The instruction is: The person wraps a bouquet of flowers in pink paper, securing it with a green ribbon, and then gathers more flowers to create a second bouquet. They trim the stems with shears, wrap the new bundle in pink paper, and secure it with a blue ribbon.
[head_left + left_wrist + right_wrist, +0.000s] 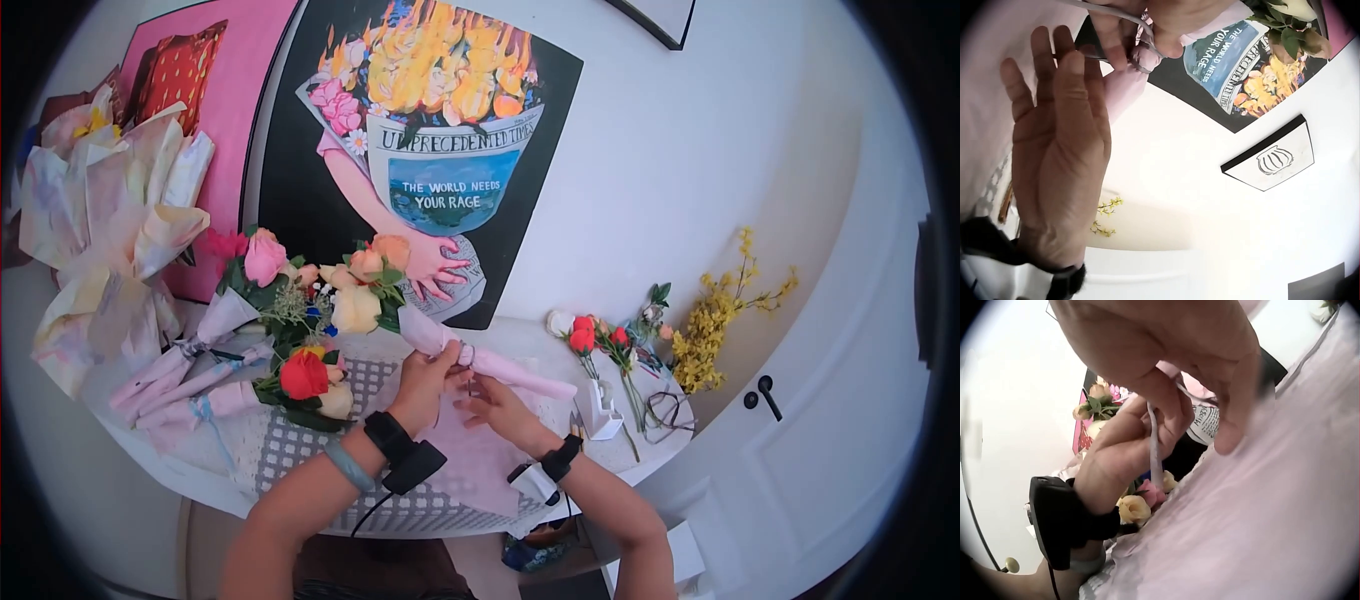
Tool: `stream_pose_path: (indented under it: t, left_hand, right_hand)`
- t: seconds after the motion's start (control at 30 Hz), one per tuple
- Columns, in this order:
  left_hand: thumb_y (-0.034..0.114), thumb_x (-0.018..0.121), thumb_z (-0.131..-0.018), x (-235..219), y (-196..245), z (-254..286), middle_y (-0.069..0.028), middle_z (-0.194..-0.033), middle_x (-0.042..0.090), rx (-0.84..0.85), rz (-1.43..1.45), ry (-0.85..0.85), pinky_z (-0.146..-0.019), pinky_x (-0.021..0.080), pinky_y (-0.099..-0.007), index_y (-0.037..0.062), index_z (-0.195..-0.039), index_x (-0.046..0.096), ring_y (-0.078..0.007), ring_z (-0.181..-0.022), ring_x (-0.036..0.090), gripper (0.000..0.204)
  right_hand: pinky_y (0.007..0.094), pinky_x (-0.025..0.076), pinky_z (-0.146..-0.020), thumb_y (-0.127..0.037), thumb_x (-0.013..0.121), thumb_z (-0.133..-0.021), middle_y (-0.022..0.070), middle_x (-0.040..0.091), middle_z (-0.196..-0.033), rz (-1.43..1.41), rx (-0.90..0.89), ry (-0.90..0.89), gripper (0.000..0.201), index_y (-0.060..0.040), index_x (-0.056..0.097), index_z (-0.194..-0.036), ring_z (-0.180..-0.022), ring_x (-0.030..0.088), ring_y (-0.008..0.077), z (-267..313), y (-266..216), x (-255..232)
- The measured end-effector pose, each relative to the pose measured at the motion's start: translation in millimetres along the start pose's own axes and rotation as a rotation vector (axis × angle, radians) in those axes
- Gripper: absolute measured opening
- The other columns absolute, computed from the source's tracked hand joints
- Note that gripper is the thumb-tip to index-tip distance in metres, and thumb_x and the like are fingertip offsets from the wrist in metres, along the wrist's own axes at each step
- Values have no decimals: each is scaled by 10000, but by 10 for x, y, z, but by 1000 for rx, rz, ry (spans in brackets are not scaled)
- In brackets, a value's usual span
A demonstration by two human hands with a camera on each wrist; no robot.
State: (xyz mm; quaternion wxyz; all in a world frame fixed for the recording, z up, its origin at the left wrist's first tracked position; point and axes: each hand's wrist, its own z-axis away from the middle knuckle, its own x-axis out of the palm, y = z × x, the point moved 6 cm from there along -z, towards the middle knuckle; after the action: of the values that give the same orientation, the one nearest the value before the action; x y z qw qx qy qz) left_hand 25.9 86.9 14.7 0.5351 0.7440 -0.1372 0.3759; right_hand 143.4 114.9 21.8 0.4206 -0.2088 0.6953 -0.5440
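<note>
My left hand (425, 388) (1160, 22) (1125, 447) grips the pink-wrapped stems (515, 372) (1125, 87) of a small bouquet, with a grey ribbon (1142, 61) (1155, 447) looped round the wrap at its fingers. Part of the ribbon hangs down from that hand in the right wrist view. Just right of it, my right hand (500, 410) (1060, 144) (1172, 331) has its palm turned in and its fingers fairly straight, a dark-looking stretch of ribbon pinched between thumb and fingers. The bouquet's peach rose (390, 250) points up and left.
Wrapped bouquets (195, 385) and a red rose (304, 374) lie at left. At right are loose red flowers (583, 335), a white tape dispenser (602, 412), glasses (665, 410) and yellow sprays (705, 335). Pink wrapping sheet (465, 460) spreads beneath the hands; a painting (285, 190) stands behind.
</note>
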Motion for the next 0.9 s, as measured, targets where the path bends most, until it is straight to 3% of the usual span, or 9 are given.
stream_pose_path:
  t: [0.03, 0.13, 0.23, 0.3, 0.5, 0.7, 0.8, 0.83, 0.9]
  left_hand:
    - [191, 583, -885, -2, 11, -14, -55, -900, 594, 2, -26, -12, -662, 527, -255, 36, -980, 545, -132, -754, 592, 186]
    - [197, 559, -902, -64, 29, -29, -44, -928, 601, 20, -128, -15, -705, 513, -267, 54, -990, 548, -130, -803, 590, 169]
    - [186, 556, -903, -68, 76, -57, -47, -945, 600, 69, -233, -25, -718, 512, -270, 43, -994, 550, -125, -821, 589, 169]
    - [174, 552, -905, 32, 109, -42, -49, -958, 599, 108, -221, -92, -733, 514, -273, 34, -1001, 547, -122, -842, 589, 170]
    - [123, 516, -917, 160, 94, -16, -53, -986, 594, 160, -298, -292, -810, 505, -293, 18, -1014, 542, -133, -911, 584, 146]
    - [74, 506, -906, 250, 101, 32, -70, -996, 601, 148, -304, -518, -829, 493, -293, -1, -1019, 547, -154, -919, 584, 141]
    - [80, 512, -902, 248, 63, 47, -78, -989, 610, 155, -496, -585, -832, 486, -304, -4, -1027, 558, -162, -939, 583, 157]
    - [88, 512, -904, 287, 58, 74, -79, -991, 612, 118, -481, -634, -831, 485, -308, -3, -1030, 561, -164, -942, 584, 163]
    - [106, 511, -908, 372, 50, 146, -81, -995, 617, 37, -452, -733, -830, 484, -316, -1, -1037, 568, -169, -947, 585, 177]
  right_hand:
    - [292, 512, -607, -109, 508, -878, 125, 605, -997, -85, -51, 0, 284, 34, 503, -1124, -772, 606, 162, -43, 13, 3]
    - [318, 492, -586, -82, 517, -850, 114, 623, -788, 679, -281, 89, 146, -2, 588, -949, -667, 613, 216, 137, -334, 63]
    - [415, 458, -556, -59, 551, -782, 172, 565, -702, 882, -533, 246, 42, -43, 589, -786, -654, 570, 366, 275, -728, -64]
    - [413, 451, -537, -54, 566, -759, 131, 587, -717, 940, -658, 361, 23, -61, 588, -762, -639, 576, 335, 264, -972, -345]
    - [361, 455, -565, -85, 599, -767, 109, 595, -692, 1004, -543, 377, 65, -45, 645, -743, -634, 583, 283, -17, -982, -874]
    - [299, 433, -557, -83, 590, -774, 51, 603, -618, 465, -249, -60, 105, -34, 677, -806, -577, 530, 126, -459, -279, -867]
    - [273, 444, -577, -103, 595, -770, -2, 576, -585, 478, 71, -318, 111, -43, 685, -795, -586, 524, 103, -458, -57, -663]
    - [279, 455, -710, -162, 617, -772, 16, 601, -681, 546, 115, -440, 136, -64, 693, -831, -706, 565, 138, -523, 137, -637]
    - [299, 426, -808, -197, 630, -773, 38, 607, -777, 397, -59, -558, 169, -70, 690, -866, -811, 563, 162, -433, 207, -474]
